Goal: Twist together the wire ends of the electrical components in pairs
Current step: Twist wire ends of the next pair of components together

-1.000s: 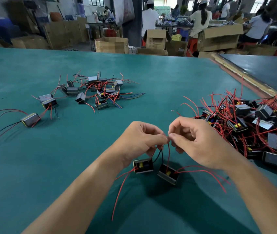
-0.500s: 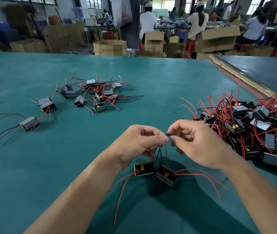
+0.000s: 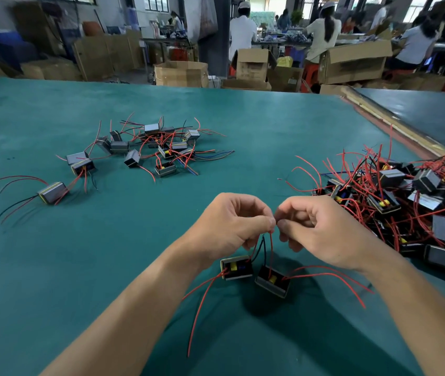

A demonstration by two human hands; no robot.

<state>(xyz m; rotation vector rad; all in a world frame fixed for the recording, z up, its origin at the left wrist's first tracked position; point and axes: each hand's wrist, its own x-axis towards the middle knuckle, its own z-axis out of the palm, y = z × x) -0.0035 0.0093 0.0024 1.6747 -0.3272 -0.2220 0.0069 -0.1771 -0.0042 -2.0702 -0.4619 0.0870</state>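
Two small black components lie side by side on the green table in front of me: one on the left (image 3: pixel 237 268) and one on the right (image 3: pixel 272 281). Red and black wires (image 3: pixel 266 248) rise from them to my fingertips. My left hand (image 3: pixel 233 223) and my right hand (image 3: pixel 316 229) meet just above them, each pinching the wire ends between thumb and forefinger. The wire tips themselves are hidden between my fingers. Loose red leads trail from both components toward me.
A tangled heap of components with red wires (image 3: pixel 411 202) fills the right side of the table. A looser group of components (image 3: pixel 158 147) lies at the back left, with one single component (image 3: pixel 53 192) further left. Cardboard boxes and seated people are beyond the table.
My hands stay joined over the two components, fingers shifting slightly at the wire ends. The camera has tilted a little; the components have not moved.
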